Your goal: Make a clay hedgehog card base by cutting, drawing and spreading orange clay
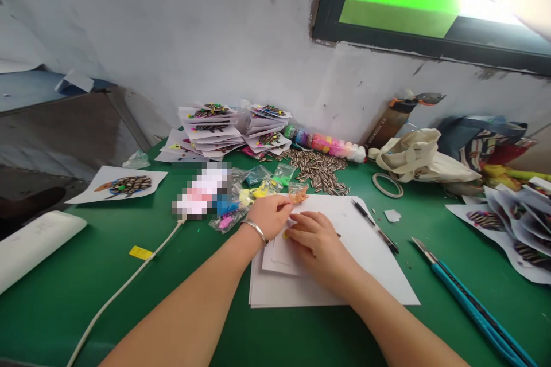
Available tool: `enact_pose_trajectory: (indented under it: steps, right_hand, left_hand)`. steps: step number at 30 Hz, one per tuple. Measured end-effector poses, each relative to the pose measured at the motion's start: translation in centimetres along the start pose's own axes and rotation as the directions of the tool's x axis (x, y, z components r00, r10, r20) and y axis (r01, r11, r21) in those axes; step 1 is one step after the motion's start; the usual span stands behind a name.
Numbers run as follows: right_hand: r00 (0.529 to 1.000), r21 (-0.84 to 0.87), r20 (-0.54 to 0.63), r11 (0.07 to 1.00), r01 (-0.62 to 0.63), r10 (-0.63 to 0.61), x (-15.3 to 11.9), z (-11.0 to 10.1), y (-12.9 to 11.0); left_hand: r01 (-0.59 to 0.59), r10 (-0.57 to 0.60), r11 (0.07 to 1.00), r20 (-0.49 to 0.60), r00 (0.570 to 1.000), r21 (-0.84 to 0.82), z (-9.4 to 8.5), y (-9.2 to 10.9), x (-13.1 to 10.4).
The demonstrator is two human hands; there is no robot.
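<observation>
My left hand (271,215), with a silver bangle at its wrist, is closed at the fingertips on a small clear bag of orange clay (298,192). Over the white paper (370,275) rests my right hand (316,241), its fingers apart and slightly bent. Under those fingers is a smaller white sheet (279,264), and a bit of yellow shows by their tips. What lies beneath the right palm is hidden. Left of my hands are small bags of yellow clay (252,195), green clay (284,175) and pink clay (225,221).
Sunflower seeds (318,169) lie behind the paper. A pen (375,226), tape roll (387,184) and blue utility knife (473,304) are on the right. Stacked seed pictures (215,137) stand at the back; one picture (118,184) lies left, near a white cable (116,292).
</observation>
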State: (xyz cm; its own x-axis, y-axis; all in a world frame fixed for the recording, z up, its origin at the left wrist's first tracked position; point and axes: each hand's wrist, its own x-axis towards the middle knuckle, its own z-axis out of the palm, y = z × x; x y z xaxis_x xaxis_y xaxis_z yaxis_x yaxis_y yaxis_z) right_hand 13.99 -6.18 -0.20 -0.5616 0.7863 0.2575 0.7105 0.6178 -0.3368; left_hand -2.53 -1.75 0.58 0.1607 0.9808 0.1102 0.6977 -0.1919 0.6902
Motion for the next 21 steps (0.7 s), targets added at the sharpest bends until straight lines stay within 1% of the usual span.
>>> enact_pose_trajectory:
  steps: [2,4,13,19,21]
  right_hand:
    - [0.999,0.060,-0.034,0.998,-0.020,0.022,0.08,-0.07,0.29]
    - [0.998,0.078,-0.045,0.997,-0.027,0.031,0.07,-0.17,0.39]
    - [0.999,-0.079,0.035,0.997,0.018,-0.016,-0.14,-0.25,-0.04]
    - [1.000,0.006,-0.010,1.000,-0.028,0.028,0.03,0.02,0.58]
    - [1.000,0.001,-0.001,1.000,-0.028,0.028,-0.01,0.00,0.46]
  left_hand:
    - [0.001,-0.001,1.000,0.000,1.000,0.011,0.02,-0.05,0.07]
    - [0.002,-0.002,1.000,0.003,1.000,0.018,0.05,-0.08,0.10]
    - [0.002,-0.003,0.999,0.025,1.000,0.039,0.09,-0.04,0.07]
    - [-0.001,-0.001,0.998,0.029,1.000,0.056,0.14,-0.21,0.18]
    - [-0.006,0.004,0.998,0.033,0.999,0.061,0.14,-0.26,0.20]
